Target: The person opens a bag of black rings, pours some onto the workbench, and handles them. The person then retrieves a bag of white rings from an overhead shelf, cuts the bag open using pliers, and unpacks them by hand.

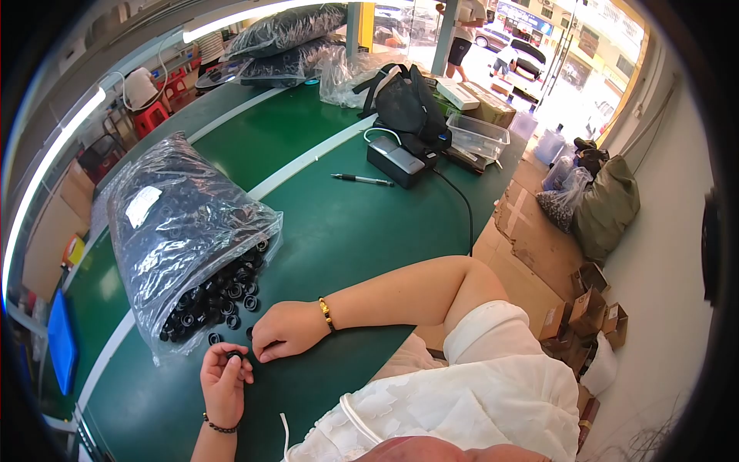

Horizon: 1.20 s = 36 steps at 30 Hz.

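My left hand (pixel 222 377), wearing a dark bead bracelet, pinches a small round black plastic part (pixel 234 355) between thumb and fingers. Close beside it is my right hand (pixel 289 331), with a gold-and-black bracelet, its fingers curled down at the green tabletop. Another black piece (pixel 249 333) shows partly at its knuckles; whether those fingers grip anything is hidden. A loose black ring-shaped part (pixel 215 339) lies just beyond my left hand. Many similar black parts (pixel 223 296) spill from the mouth of a large clear plastic bag (pixel 181 223).
Farther back on the green table (pixel 323 223) are a pen (pixel 362 179), a black box with a phone-like device (pixel 400 162), a black backpack (pixel 408 104) and a clear plastic bin (pixel 479 138). A cable (pixel 464 196) runs over the edge. Cardboard boxes (pixel 589 312) stand at right.
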{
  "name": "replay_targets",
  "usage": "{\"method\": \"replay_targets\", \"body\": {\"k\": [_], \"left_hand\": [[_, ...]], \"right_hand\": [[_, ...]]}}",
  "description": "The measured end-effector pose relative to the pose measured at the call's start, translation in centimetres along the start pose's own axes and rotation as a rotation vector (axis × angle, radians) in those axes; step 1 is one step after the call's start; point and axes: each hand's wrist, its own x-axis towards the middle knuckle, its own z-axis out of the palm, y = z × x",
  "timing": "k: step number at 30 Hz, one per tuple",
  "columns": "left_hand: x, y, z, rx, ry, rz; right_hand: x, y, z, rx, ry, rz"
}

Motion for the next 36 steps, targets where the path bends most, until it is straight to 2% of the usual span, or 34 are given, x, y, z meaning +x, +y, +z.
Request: {"method": "replay_targets", "body": {"k": [12, 23, 29, 36], "left_hand": [[-0.09, 0.16, -0.01, -0.038, -0.020, -0.045], [-0.16, 0.25, 0.11, 0.063, -0.024, -0.067], [-0.20, 0.34, -0.48, -0.039, -0.056, -0.110], [-0.11, 0.02, -0.06, -0.025, 0.005, -0.037]], "right_hand": [[-0.01, 0.17, 0.06, -0.015, -0.002, -0.015], [-0.05, -0.39, -0.34, -0.005, -0.033, 0.025], [-0.01, -0.31, -0.34, -0.012, -0.028, -0.016], [0.07, -0.68, -0.46, -0.031, -0.055, 0.024]]}}
